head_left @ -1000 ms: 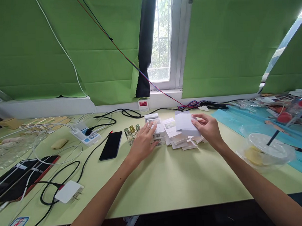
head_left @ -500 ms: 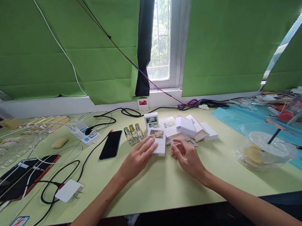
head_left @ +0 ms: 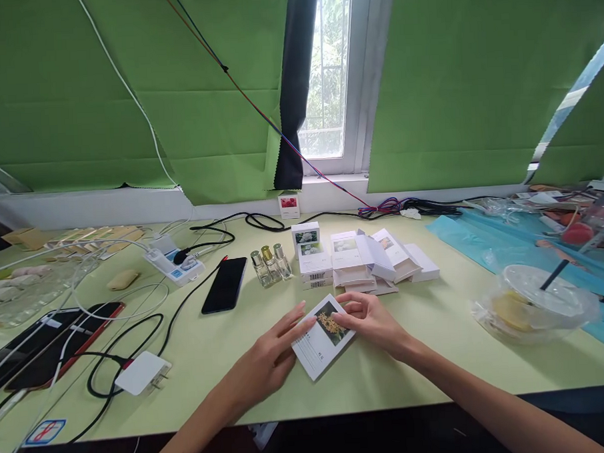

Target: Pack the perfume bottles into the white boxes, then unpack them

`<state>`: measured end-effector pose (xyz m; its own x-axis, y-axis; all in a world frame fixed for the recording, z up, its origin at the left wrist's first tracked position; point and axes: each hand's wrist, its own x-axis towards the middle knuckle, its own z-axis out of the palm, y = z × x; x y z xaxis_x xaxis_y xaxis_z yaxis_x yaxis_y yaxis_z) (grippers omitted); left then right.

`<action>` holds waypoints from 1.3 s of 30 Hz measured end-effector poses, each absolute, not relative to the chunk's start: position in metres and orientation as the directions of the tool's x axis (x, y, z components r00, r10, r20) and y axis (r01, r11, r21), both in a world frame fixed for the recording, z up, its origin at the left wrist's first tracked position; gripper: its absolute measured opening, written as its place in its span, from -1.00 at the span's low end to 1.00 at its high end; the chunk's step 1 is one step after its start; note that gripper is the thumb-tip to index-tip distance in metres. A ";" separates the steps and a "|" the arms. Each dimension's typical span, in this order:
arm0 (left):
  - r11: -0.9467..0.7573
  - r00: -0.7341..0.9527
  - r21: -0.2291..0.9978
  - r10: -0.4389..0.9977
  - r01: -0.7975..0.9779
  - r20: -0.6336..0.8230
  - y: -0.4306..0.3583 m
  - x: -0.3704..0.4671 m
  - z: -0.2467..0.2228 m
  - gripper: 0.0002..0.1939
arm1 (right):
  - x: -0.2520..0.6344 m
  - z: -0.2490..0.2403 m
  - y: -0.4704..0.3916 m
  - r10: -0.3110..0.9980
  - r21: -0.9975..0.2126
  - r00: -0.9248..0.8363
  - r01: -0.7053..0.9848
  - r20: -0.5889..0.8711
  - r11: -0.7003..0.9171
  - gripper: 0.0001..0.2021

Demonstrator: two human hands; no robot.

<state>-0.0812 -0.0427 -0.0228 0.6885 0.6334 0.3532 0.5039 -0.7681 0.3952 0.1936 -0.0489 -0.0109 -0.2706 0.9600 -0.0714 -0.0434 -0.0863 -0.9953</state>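
A white box with a yellow-flower picture [head_left: 312, 359] is tilted between my two hands above the front of the table. My left hand [head_left: 272, 351] grips its left side, thumb on the printed face. At its upper right corner, my right hand [head_left: 369, 320] pinches it. Behind them lie stacked white boxes [head_left: 314, 261] with white-flower pictures and barcodes. Several more white boxes [head_left: 378, 256], some with open flaps, are heaped to the right. Three small glass bottles [head_left: 270, 266] with metallic caps stand left of the stack.
A black phone [head_left: 224, 285] and a power strip [head_left: 176, 267] lie on the left, with tangled cables and a white charger [head_left: 143, 372]. On the right are a lidded cup in a plastic bag [head_left: 533, 303] and blue sheeting [head_left: 462, 236]. A small box [head_left: 289, 206] leans against the back wall.
The yellow-flower box has come off the stack toward me and turned at an angle. My right hand has moved in from beside the boxes and now holds it too.
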 end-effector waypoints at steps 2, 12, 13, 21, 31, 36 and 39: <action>-0.678 0.656 0.543 0.702 0.496 0.277 -0.039 -0.077 -0.016 -0.32 | 0.194 -0.008 -0.047 0.963 -0.999 -0.265 -0.011 -0.043 -0.048 -0.50; -0.174 0.502 0.964 0.864 0.202 0.051 -0.017 -0.041 0.025 -0.61 | 0.202 0.041 -0.012 0.863 -0.896 -0.467 0.275 0.193 0.349 -0.66; -0.155 0.496 0.962 0.868 0.225 0.024 -0.016 -0.039 0.027 -0.56 | 0.200 0.042 -0.009 0.839 -0.888 -0.515 0.284 0.176 0.361 -0.66; 0.030 0.514 0.922 0.823 0.386 -0.242 -0.011 -0.043 0.023 -0.40 | 0.177 0.010 -0.004 0.945 -0.893 -0.314 0.394 0.091 0.217 -0.42; 0.092 0.368 0.807 0.856 0.584 -0.363 -0.014 -0.063 0.019 -0.31 | 0.159 0.018 -0.070 0.907 -0.694 -0.417 0.668 -0.052 0.267 0.00; -0.008 0.423 0.762 0.836 0.648 -0.350 -0.008 -0.064 0.028 -0.34 | 0.173 0.030 -0.060 0.837 -0.663 -0.540 0.659 -0.089 0.355 0.01; -0.026 0.410 0.764 0.855 0.644 -0.317 -0.004 -0.063 0.019 -0.36 | 0.181 0.030 -0.056 0.813 -0.671 -0.573 0.644 -0.103 0.368 -0.03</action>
<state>-0.0630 -0.0044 0.0189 0.4102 0.8553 -0.3165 0.6442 -0.0261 0.7644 0.1815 -0.0561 0.0299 -0.5726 0.8133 -0.1034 0.6439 0.3680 -0.6708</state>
